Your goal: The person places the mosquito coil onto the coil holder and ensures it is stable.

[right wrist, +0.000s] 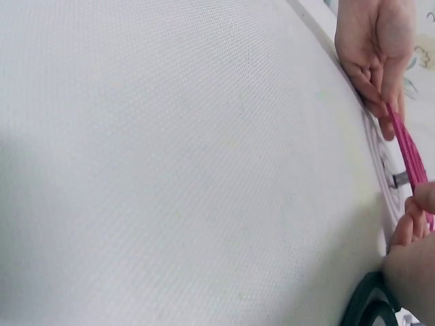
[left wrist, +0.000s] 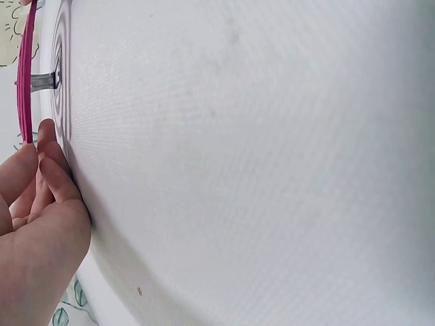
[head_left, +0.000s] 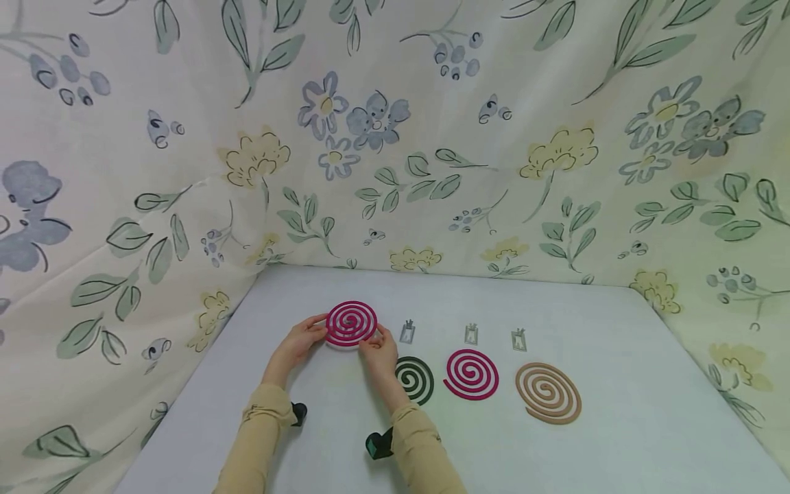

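Note:
Both hands hold a pink mosquito coil (head_left: 351, 320) level, just above the white table. The left hand (head_left: 302, 337) pinches its left edge between thumb and fingers. On the opposite edge, the right hand (head_left: 380, 351) grips with thumb above and fingers below. Seen edge-on in the left wrist view, the coil (left wrist: 26, 75) has a small metal stand (left wrist: 45, 81) beneath its middle. That stand (right wrist: 399, 179) shows under the coil in the right wrist view too, with the coil's shadow rings around it on the table.
Right of the hands lie a dark green coil (head_left: 407, 379), partly behind the right forearm, another pink coil (head_left: 470, 373) and a tan coil (head_left: 546, 390). Behind them are three flat metal stands (head_left: 472, 334) in a row. A floral cloth (head_left: 432, 206) hangs around the table (head_left: 648, 384).

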A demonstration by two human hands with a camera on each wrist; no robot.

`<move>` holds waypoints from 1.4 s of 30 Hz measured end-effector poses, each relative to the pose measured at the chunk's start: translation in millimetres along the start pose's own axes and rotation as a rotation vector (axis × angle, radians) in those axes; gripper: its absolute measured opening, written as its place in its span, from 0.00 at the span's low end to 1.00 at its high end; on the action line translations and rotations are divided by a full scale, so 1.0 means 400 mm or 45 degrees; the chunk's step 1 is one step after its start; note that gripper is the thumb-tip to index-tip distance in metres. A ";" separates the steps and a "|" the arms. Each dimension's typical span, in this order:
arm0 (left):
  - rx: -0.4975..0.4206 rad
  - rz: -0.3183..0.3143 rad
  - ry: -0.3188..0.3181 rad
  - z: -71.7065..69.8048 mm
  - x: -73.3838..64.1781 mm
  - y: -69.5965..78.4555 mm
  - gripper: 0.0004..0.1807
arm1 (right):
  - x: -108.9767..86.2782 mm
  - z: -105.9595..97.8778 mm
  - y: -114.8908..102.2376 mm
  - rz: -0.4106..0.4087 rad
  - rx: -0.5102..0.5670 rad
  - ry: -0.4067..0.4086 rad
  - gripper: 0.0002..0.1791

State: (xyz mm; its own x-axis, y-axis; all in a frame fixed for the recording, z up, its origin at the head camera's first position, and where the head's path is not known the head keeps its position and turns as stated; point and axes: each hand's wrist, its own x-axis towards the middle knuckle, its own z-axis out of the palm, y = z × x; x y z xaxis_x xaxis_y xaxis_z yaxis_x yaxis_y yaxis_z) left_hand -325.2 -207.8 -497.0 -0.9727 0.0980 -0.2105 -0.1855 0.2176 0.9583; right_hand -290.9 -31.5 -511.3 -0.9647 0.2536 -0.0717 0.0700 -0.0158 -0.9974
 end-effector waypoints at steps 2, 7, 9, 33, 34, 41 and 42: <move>0.000 0.007 0.002 0.000 0.001 -0.001 0.26 | 0.001 0.000 0.000 0.002 -0.006 0.003 0.28; -0.001 0.004 0.005 -0.001 0.002 -0.002 0.27 | -0.001 -0.001 0.001 0.007 -0.028 -0.002 0.28; 0.006 0.002 0.004 0.000 0.001 -0.002 0.27 | -0.002 -0.002 0.001 0.020 -0.026 -0.008 0.28; -0.024 -0.002 0.040 0.010 -0.009 0.003 0.25 | -0.013 0.007 0.001 -0.097 -0.138 0.070 0.25; -0.020 -0.007 0.045 0.012 -0.010 0.005 0.25 | -0.016 0.006 -0.001 -0.112 -0.149 0.074 0.25; -0.004 0.008 0.030 0.017 -0.014 0.006 0.25 | -0.030 0.002 -0.005 -0.145 -0.207 0.084 0.25; -0.006 0.013 0.035 0.017 -0.013 0.005 0.25 | -0.030 0.002 -0.004 -0.146 -0.211 0.081 0.25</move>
State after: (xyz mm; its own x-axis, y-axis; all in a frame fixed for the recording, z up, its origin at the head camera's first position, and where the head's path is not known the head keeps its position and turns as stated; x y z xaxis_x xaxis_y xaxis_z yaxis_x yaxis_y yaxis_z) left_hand -319.5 -201.5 -495.4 -0.9779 0.0737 -0.1954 -0.1761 0.2121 0.9612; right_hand -279.7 -35.4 -509.0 -0.9511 0.3051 0.0479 0.0063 0.1744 -0.9847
